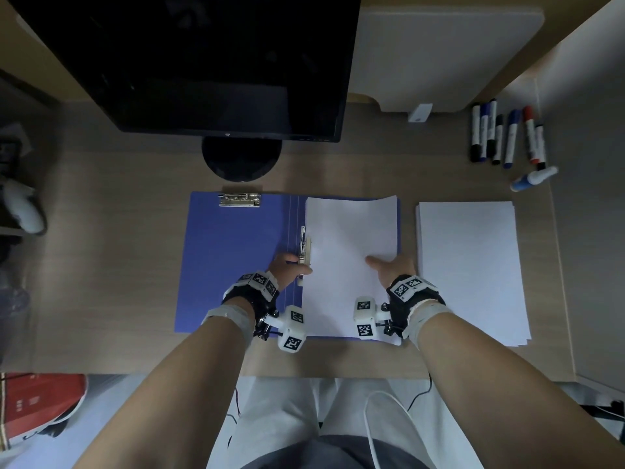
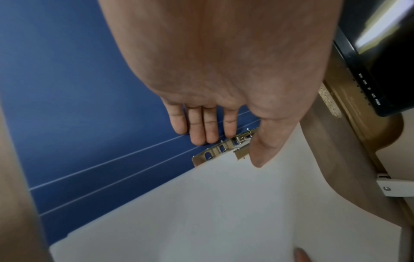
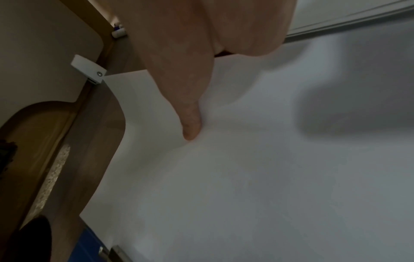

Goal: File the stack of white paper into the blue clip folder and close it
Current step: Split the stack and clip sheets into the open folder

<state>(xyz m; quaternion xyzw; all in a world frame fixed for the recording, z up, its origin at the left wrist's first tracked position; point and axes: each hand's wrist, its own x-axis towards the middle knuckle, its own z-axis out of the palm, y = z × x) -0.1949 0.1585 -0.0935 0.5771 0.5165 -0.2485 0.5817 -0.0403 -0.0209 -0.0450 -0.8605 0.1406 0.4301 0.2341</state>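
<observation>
The blue clip folder [image 1: 230, 265] lies open flat on the desk. A white paper stack [image 1: 351, 238] covers its right half, its left edge against the metal spine clip [image 1: 305, 247], whose lever stands raised. My left hand [image 1: 292, 265] straddles that clip: its straight fingers [image 2: 199, 131] touch the blue cover, and the thumb [image 2: 260, 156] lies over the clip's plate [image 2: 240, 154] at the paper's edge. My right hand [image 1: 392, 265] holds the paper's right edge. Its thumb [image 3: 190, 124] presses on top and dents the sheets [image 3: 246, 177]; the fingers are hidden underneath.
A second white paper stack [image 1: 470, 265] lies right of the folder. Several markers [image 1: 507, 137] sit at the back right. The dark monitor [image 1: 209, 62] and its round stand [image 1: 241, 157] are just behind the folder. A second metal clip [image 1: 239, 200] tops the left cover.
</observation>
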